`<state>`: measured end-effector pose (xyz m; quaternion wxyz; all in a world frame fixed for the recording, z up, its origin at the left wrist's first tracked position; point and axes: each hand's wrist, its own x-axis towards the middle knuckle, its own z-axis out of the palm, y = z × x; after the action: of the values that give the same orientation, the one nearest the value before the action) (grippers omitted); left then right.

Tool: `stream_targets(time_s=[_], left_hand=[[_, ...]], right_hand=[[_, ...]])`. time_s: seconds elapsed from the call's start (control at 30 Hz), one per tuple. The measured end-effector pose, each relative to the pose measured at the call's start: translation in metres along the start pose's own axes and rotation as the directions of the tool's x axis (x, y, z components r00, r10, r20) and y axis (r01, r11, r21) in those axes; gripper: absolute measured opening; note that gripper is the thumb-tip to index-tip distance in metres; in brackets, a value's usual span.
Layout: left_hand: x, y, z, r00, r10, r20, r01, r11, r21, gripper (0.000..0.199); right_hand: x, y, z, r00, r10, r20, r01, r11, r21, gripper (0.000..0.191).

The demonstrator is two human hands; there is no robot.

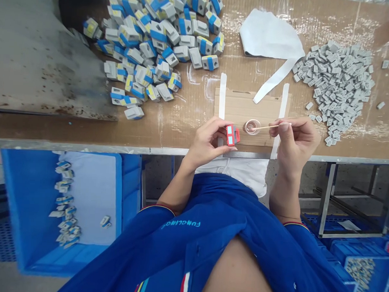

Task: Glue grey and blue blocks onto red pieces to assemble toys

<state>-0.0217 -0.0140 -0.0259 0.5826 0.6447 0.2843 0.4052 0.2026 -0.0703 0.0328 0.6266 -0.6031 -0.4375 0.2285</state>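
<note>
Centre of the frame: gripping a red and grey piece (232, 135) in the left hand (208, 140), with fingers at its upper end and the thumb at its lower end, opened just to its length. Showing two pale panels toward the camera. Right of centre: pinching a thin stick (268, 127) between thumb and fingertips of the right hand (297, 143), closed on its right end. Reaching with its left tip into a small clear cup (253, 120), just right of the piece. Under the cup, between two strips of tape (222, 96): card (247, 107), flat on the table (196, 99). At upper centre: cloth (270, 36), with a tail trailing down over the card. At upper left: heaped grey blocks (158, 36) with blue and yellow markings. At upper right: piled small grey chips (340, 81). At lower left: a blue bin (117, 203) with more blocks inside.
</note>
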Motion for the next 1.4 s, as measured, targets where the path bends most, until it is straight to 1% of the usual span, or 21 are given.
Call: stream_targets(time_s=[0.13, 0.33, 0.43, 0.67, 0.8, 0.9, 1.0, 1.1, 1.27, 1.4], left_hand=[[-0.001, 0.001, -0.001, 0.999, 0.000, 0.034, -0.001, 0.999, 0.038, 0.066], [-0.001, 0.005, 0.000, 0.995, 0.084, 0.059, -0.090, 0.988, 0.123, 0.060], [0.001, 0.008, 0.000, 0.991, 0.119, 0.062, -0.128, 0.977, 0.168, 0.059], [0.001, 0.011, 0.000, 0.988, 0.131, 0.081, -0.148, 0.952, 0.269, 0.056], [0.000, 0.011, 0.000, 0.989, 0.118, 0.091, -0.140, 0.946, 0.292, 0.057], [0.000, 0.010, 0.000, 0.990, 0.107, 0.092, -0.130, 0.948, 0.291, 0.057], [0.000, 0.010, 0.000, 0.988, 0.122, 0.090, -0.142, 0.951, 0.276, 0.055], [0.000, 0.010, 0.000, 0.987, 0.130, 0.090, -0.150, 0.953, 0.265, 0.055], [0.000, 0.010, 0.001, 0.989, 0.129, 0.079, -0.145, 0.956, 0.256, 0.054], [0.000, 0.010, 0.002, 0.988, 0.141, 0.069, -0.153, 0.960, 0.235, 0.054]], right_hand=[[-0.007, -0.011, 0.006, 0.995, -0.039, 0.088, 0.039, 0.999, 0.007, 0.020], [-0.013, -0.013, 0.005, 0.979, -0.103, 0.179, 0.124, 0.986, -0.110, 0.006], [-0.013, -0.014, 0.004, 0.967, -0.124, 0.223, 0.155, 0.980, -0.128, 0.004], [-0.013, -0.012, 0.004, 0.954, -0.129, 0.272, 0.179, 0.970, -0.167, 0.003], [-0.012, -0.014, 0.005, 0.943, -0.149, 0.298, 0.215, 0.955, -0.203, 0.003], [-0.010, -0.018, 0.004, 0.932, -0.176, 0.317, 0.259, 0.935, -0.243, 0.004], [-0.008, -0.023, 0.003, 0.918, -0.180, 0.354, 0.281, 0.924, -0.260, 0.005], [-0.006, -0.026, 0.004, 0.903, -0.189, 0.385, 0.299, 0.921, -0.249, 0.007], [-0.001, -0.025, 0.008, 0.892, -0.248, 0.378, 0.346, 0.912, -0.218, 0.008], [-0.001, -0.027, 0.008, 0.867, -0.247, 0.433, 0.368, 0.903, -0.221, 0.009]])
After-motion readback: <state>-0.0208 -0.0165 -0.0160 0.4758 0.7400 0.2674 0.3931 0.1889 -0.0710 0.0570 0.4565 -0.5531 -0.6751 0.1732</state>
